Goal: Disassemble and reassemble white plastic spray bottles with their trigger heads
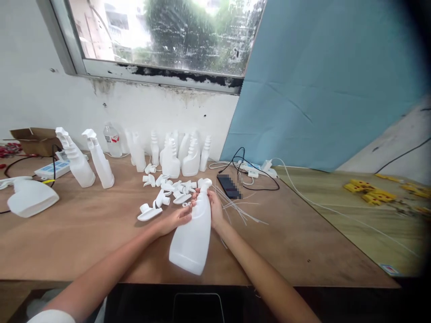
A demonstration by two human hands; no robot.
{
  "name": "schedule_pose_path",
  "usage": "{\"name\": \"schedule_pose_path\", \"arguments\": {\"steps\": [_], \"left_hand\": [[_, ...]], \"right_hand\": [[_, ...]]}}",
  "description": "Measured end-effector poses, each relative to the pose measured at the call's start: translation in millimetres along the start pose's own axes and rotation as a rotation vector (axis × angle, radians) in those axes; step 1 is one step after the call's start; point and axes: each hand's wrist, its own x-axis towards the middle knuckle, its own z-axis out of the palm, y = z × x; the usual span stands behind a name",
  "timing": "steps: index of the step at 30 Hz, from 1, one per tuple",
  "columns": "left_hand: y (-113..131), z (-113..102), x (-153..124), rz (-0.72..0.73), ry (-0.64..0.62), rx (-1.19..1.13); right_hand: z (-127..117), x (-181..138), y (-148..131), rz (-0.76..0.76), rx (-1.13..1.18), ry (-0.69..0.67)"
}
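A white plastic spray bottle (191, 237) is held between both hands, tilted with its base toward me. On its left side my left hand (178, 217) is closed around the body and neck. My right hand (215, 207) grips the neck from the right, its fingers partly hidden behind the bottle. At the neck's top sits a white spray head (204, 182); whether it is fastened cannot be told. Loose white trigger heads (162, 197) lie in a heap just beyond my left hand. Small white rings (185, 204) rest beside its fingers.
Several bottles without heads (171, 159) stand along the wall. Two bottles with heads (99, 159) stand at left, and another bottle (32, 198) lies flat. Thin white tubes (240, 211), a phone (229, 186) and a power strip (257, 169) are at right.
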Motion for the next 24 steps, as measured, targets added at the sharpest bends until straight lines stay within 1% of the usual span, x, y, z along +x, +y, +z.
{"name": "schedule_pose_path", "arguments": {"steps": [4, 11, 15, 18, 24], "left_hand": [[2.2, 1.7, -2.6, -0.048, -0.075, 0.006], [2.2, 1.6, -13.4, -0.101, -0.061, -0.032], [5.1, 0.9, -18.5, -0.081, -0.079, -0.062], [6.5, 0.2, -20.3, -0.051, -0.09, -0.081], [9.7, 0.4, -22.1, -0.021, -0.06, -0.076]], "right_hand": [[-3.7, 1.3, 2.3, -0.046, -0.012, 0.014], [-14.2, 3.4, 1.7, -0.01, -0.065, -0.01], [-16.7, 1.7, -2.4, -0.027, -0.116, -0.018], [-12.7, -2.7, -6.4, -0.045, -0.148, -0.03], [-5.3, -8.1, -12.7, -0.065, -0.194, -0.031]]}}
